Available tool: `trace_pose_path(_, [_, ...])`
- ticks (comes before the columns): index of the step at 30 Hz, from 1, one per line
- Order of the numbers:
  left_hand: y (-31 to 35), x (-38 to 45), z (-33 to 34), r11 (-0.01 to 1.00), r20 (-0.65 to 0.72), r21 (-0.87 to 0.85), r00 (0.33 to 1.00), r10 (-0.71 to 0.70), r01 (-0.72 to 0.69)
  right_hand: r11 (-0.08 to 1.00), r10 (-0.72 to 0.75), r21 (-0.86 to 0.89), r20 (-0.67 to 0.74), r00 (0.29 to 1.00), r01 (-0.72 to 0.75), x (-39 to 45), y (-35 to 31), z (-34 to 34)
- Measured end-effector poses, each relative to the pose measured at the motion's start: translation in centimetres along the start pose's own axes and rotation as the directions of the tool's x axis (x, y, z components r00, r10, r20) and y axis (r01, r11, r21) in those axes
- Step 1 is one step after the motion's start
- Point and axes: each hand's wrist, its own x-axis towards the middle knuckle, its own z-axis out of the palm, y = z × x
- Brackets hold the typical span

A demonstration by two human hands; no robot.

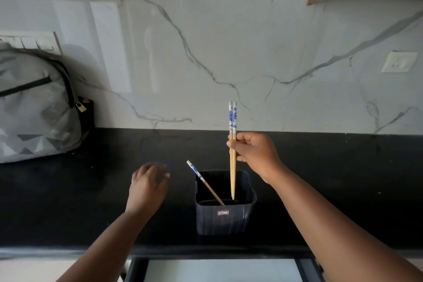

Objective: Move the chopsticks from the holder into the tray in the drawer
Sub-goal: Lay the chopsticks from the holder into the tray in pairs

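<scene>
A dark square holder [225,217] stands on the black counter near its front edge. My right hand [254,155] pinches a pair of wooden chopsticks with blue-and-white tops [232,121], held upright with their tips still inside the holder. One more chopstick [203,181] leans to the left in the holder. My left hand [148,186] hovers over the counter left of the holder, fingers relaxed and holding nothing. Below the counter edge the open drawer shows a pale tray [222,270].
A grey backpack [34,107] with a small padlock leans against the marble wall at the far left. The black counter [332,190] runs the full width. Wall sockets [399,62] sit on the backsplash; cabinets hang overhead.
</scene>
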Motion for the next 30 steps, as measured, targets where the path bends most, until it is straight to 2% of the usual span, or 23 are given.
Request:
trace_pose_path(2, [3.4, 1.5, -2.1, 0.978, -0.129, -0.115, 0.979, 0.158, -0.173, 0.991, 0.019, 0.135, -0.019, 1.000, -0.016, -0.1, -1.9, -0.6])
trace_pose_path(4, [7.1, 2.4, -4.1, 0.919, -0.152, -0.115, 0.921, 0.360, -0.378, 0.966, 0.051, 0.254, -0.007, 0.999, -0.048, -0.3, -3.7, -1.1])
trace_pose_path(6, [10.0, 2.9, -5.4, 0.782, -0.121, -0.017, 0.777, 0.617, -0.623, 0.934, 0.087, 0.346, 0.018, 0.996, -0.088, -0.6, -5.0, -1.2])
trace_pose_path(9, [12.4, 3.0, -6.0, 0.473, 0.010, 0.155, 0.480, 0.877, -0.867, 0.867, 0.152, 0.470, 0.067, 0.986, -0.165, -1.0, -6.2, -1.1])
trace_pose_path(11, [12.8, 2.9, -5.8, 0.324, 0.071, 0.206, 0.345, 0.936, -0.923, 0.817, 0.197, 0.532, 0.104, 0.975, -0.222, -1.2, -6.3, -1.0])
trace_pose_path(13, [12.6, 2.9, -5.5, 0.234, 0.075, 0.225, 0.256, 0.964, -0.946, 0.790, 0.232, 0.551, 0.141, 0.963, -0.271, -1.5, -5.9, -0.9])
trace_pose_path(15, [12.3, 2.9, -5.4, 0.177, 0.062, 0.218, 0.195, 0.979, -0.960, 0.771, 0.266, 0.551, 0.176, 0.948, -0.319, -1.7, -5.3, -0.7])
trace_pose_path(17, [12.4, 2.6, -5.3, 0.160, 0.054, 0.184, 0.172, 0.984, -0.970, 0.743, 0.307, 0.559, 0.203, 0.930, -0.367, -1.9, -4.6, -0.5])
trace_pose_path(19, [12.8, 2.4, -5.4, 0.175, 0.041, 0.136, 0.182, 0.982, -0.975, 0.734, 0.344, 0.539, 0.229, 0.911, -0.412, -2.1, -4.3, -0.5])
trace_pose_path(21, [13.4, 2.3, -5.8, 0.224, 0.017, 0.078, 0.226, 0.974, -0.971, 0.781, 0.387, 0.431, 0.234, 0.892, -0.452, -2.2, -4.3, -0.9])
trace_pose_path(22, [13.7, 2.4, -6.0, 0.281, 0.006, 0.027, 0.282, 0.959, -0.959, 0.826, 0.400, 0.340, 0.207, 0.893, -0.449, -2.2, -4.4, -1.3])
trace_pose_path(23, [14.2, 2.4, -6.4, 0.377, -0.004, -0.049, 0.378, 0.926, -0.925, 0.880, 0.394, 0.220, 0.155, 0.906, -0.420, -2.1, -4.7, -1.9])
trace_pose_path(24, [14.8, 2.4, -6.8, 0.514, -0.005, -0.163, 0.522, 0.853, -0.842, 0.931, 0.346, 0.091, 0.086, 0.934, -0.353, -2.0, -5.0, -2.6])
trace_pose_path(25, [15.5, 2.5, -7.2, 0.664, 0.024, -0.304, 0.691, 0.722, -0.683, 0.967, 0.256, -0.016, 0.021, 0.967, -0.255, -1.8, -5.5, -3.3])
trace_pose_path(26, [16.3, 2.8, -7.7, 0.767, 0.093, -0.441, 0.826, 0.555, -0.466, 0.986, 0.151, -0.078, -0.003, 0.989, -0.151, -1.8, -6.0, -4.0])
trace_pose_path(27, [17.0, 3.3, -8.1, 0.808, 0.189, -0.537, 0.899, 0.395, -0.242, 0.994, 0.075, -0.081, 0.033, 0.997, -0.072, -1.8, -6.6, -4.6])
trace_pose_path(28, [17.6, 3.8, -8.4, 0.804, 0.275, -0.589, 0.916, 0.292, -0.079, 0.998, 0.039, -0.047, 0.108, 0.993, -0.034, -1.8, -7.0, -5.0])
trace_pose_path(30, [18.4, 4.7, -8.9, 0.774, 0.400, -0.628, 0.886, 0.233, 0.080, 0.999, 0.036, -0.021, 0.270, 0.962, -0.031, -2.1, -7.5, -5.1])
